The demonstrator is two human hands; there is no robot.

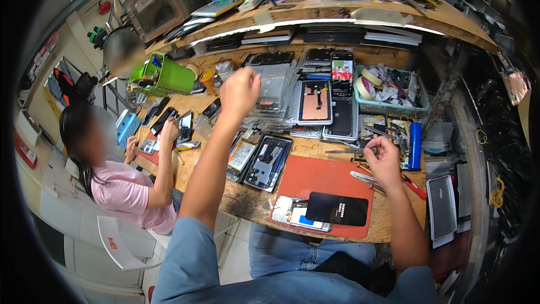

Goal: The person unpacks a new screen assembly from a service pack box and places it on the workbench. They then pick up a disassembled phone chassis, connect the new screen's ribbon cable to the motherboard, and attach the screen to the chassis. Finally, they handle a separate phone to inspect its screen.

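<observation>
My left hand (240, 93) is raised above the left side of the bench, its fingers curled closed. Whatever it may hold is hidden. Over the right edge of the red mat (315, 171), my right hand (384, 160) has its fingers bent in and the thumb close to the index finger; I cannot make out anything in it. A black smartphone (337, 209) with small white lettering on its dark screen lies near the mat's front edge. It partly covers an opened phone (287, 209) with exposed inner parts. A slim dark tool (343, 151) lies beside the right fingertips.
Opened tablet shells (267, 163) lie left of the mat. Behind stand wrapped stacks (275, 87), a phone with a lit picture (342, 73) and a teal basket (394, 110) of scraps. Pliers (368, 179) and a blue cylinder (415, 146) are at right. A co-worker (132, 191) handles phones at left.
</observation>
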